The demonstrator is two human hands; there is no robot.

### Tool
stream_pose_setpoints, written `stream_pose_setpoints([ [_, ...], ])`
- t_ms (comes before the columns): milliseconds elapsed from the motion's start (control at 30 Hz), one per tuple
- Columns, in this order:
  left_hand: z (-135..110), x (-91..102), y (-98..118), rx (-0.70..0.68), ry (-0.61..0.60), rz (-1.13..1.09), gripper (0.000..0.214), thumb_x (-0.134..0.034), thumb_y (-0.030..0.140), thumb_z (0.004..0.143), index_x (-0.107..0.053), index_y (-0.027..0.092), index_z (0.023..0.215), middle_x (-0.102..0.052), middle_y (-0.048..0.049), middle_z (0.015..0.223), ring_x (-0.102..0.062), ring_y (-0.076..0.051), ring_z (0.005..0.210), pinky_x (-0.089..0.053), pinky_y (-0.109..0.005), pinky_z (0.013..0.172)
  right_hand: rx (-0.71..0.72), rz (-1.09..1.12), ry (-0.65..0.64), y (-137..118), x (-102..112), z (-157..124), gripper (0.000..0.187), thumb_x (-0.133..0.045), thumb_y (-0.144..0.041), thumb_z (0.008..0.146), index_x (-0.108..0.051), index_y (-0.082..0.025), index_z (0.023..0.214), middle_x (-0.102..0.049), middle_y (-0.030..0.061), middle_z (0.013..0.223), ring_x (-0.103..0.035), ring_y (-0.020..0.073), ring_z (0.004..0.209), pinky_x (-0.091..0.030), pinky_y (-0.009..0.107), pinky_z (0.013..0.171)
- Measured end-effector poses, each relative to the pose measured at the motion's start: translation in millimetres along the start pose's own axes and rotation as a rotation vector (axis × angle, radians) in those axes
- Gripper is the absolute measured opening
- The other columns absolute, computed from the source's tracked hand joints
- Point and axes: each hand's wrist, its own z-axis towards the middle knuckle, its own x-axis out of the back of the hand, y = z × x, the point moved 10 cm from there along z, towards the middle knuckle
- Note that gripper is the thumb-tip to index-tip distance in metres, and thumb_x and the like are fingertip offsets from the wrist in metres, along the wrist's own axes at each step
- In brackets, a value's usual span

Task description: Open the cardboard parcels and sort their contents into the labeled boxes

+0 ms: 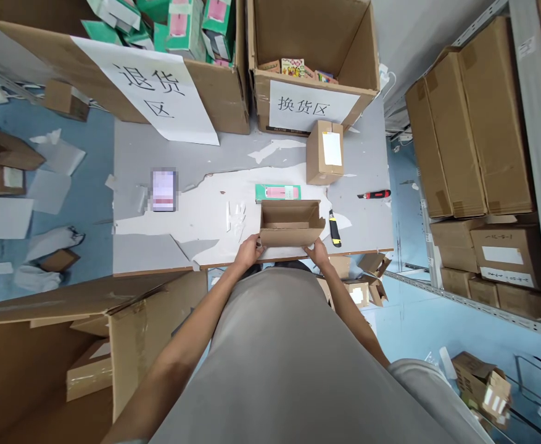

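Observation:
A small open cardboard box [292, 237] lies at the table's front edge, its open side showing a bare brown inside. My left hand [250, 251] grips its near left corner, and my right hand [317, 253] grips the near right corner; the fingertips are partly hidden. Just behind it is a flat green box with a pink panel [277, 192]. To the right of my right hand lies a yellow-and-black utility knife [334, 229]. Farther right rests a red-and-black utility knife [375, 194].
Two large cartons stand at the back: one [214, 92] holds green boxes, the other [363, 80] small colourful packs. A sealed carton [314, 157] with a white label stands before them. A blurred phone-like screen [163, 190] lies left. Shelves of cartons [474, 142] flank the right.

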Motion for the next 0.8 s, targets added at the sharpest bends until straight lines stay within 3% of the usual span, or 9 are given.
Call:
stream_pose_setpoints([
  [100, 5, -4.6, 5, -0.028, -0.013, -0.007, 0.035, -0.073, 0.022, 0.091, -0.076, 0.019, 0.125, -0.082, -0.0186, 0.125, -0.08, -0.038, 0.112, -0.062, -0.048, 0.108, -0.021, 0.016, 0.0, 10, -2, 5, 0.048, -0.081, -0.031, 0.084, -0.07, -0.022, 0.13, -0.084, 0.0183, 0.132, -0.079, 0.0396, 0.124, -0.064, 0.055, 0.113],
  [200, 14, -12.8, 20, -0.066, -0.031, -0.022, 0.043, -0.067, 0.02, 0.093, -0.075, 0.017, 0.136, -0.078, -0.0204, 0.14, -0.08, -0.037, 0.116, -0.06, -0.049, 0.113, -0.046, 0.028, 0.023, 19, 10, 12, 0.046, -0.081, -0.029, 0.084, -0.07, -0.022, 0.128, -0.085, 0.0159, 0.125, -0.082, 0.0354, 0.114, -0.066, 0.05, 0.106],
  [367, 53, -38.0, 66, -0.124, -0.09, -0.064, 0.063, -0.066, 0.017, 0.094, -0.067, 0.016, 0.157, -0.077, -0.0193, 0.15, -0.08, -0.036, 0.124, -0.059, -0.047, 0.118, -0.104, 0.004, 0.134, 34, 59, 38, 0.043, -0.079, -0.031, 0.082, -0.069, -0.021, 0.123, -0.086, 0.0167, 0.119, -0.082, 0.0343, 0.106, -0.066, 0.049, 0.104],
  [500, 86, -60.5, 106, -0.149, -0.127, -0.084, 0.067, -0.069, 0.016, 0.093, -0.066, 0.015, 0.16, -0.078, -0.0208, 0.149, -0.079, -0.039, 0.125, -0.058, -0.05, 0.119, -0.127, -0.012, 0.218, 38, 101, 66, 0.042, -0.076, -0.031, 0.082, -0.067, -0.019, 0.122, -0.086, 0.0208, 0.124, -0.081, 0.0346, 0.113, -0.064, 0.048, 0.107],
  [600, 99, -68.6, 122, -0.139, -0.124, -0.08, 0.071, -0.071, 0.016, 0.092, -0.065, 0.015, 0.162, -0.077, -0.0214, 0.151, -0.079, -0.04, 0.126, -0.058, -0.051, 0.118, -0.128, -0.006, 0.237, 37, 118, 81, 0.044, -0.076, -0.029, 0.079, -0.068, -0.02, 0.121, -0.086, 0.0208, 0.127, -0.081, 0.0345, 0.116, -0.063, 0.046, 0.108],
  [700, 101, -58.0, 120, -0.111, -0.09, -0.063, 0.071, -0.073, 0.016, 0.09, -0.067, 0.017, 0.161, -0.075, -0.0216, 0.152, -0.074, -0.044, 0.135, -0.054, -0.056, 0.125, -0.119, 0.014, 0.234, 36, 123, 83, 0.052, -0.077, -0.029, 0.078, -0.068, -0.019, 0.128, -0.085, 0.0195, 0.131, -0.081, 0.0338, 0.115, -0.065, 0.046, 0.105],
  [800, 108, -16.0, 107, -0.082, 0.079, -0.011, 0.08, -0.071, 0.016, 0.09, -0.058, 0.014, 0.169, -0.058, -0.0255, 0.171, -0.054, -0.049, 0.16, -0.04, -0.061, 0.137, -0.129, 0.046, 0.263, 39, 126, 71, 0.069, -0.076, -0.029, 0.079, -0.065, -0.014, 0.145, -0.081, 0.0232, 0.141, -0.08, 0.0346, 0.117, -0.065, 0.048, 0.107],
])
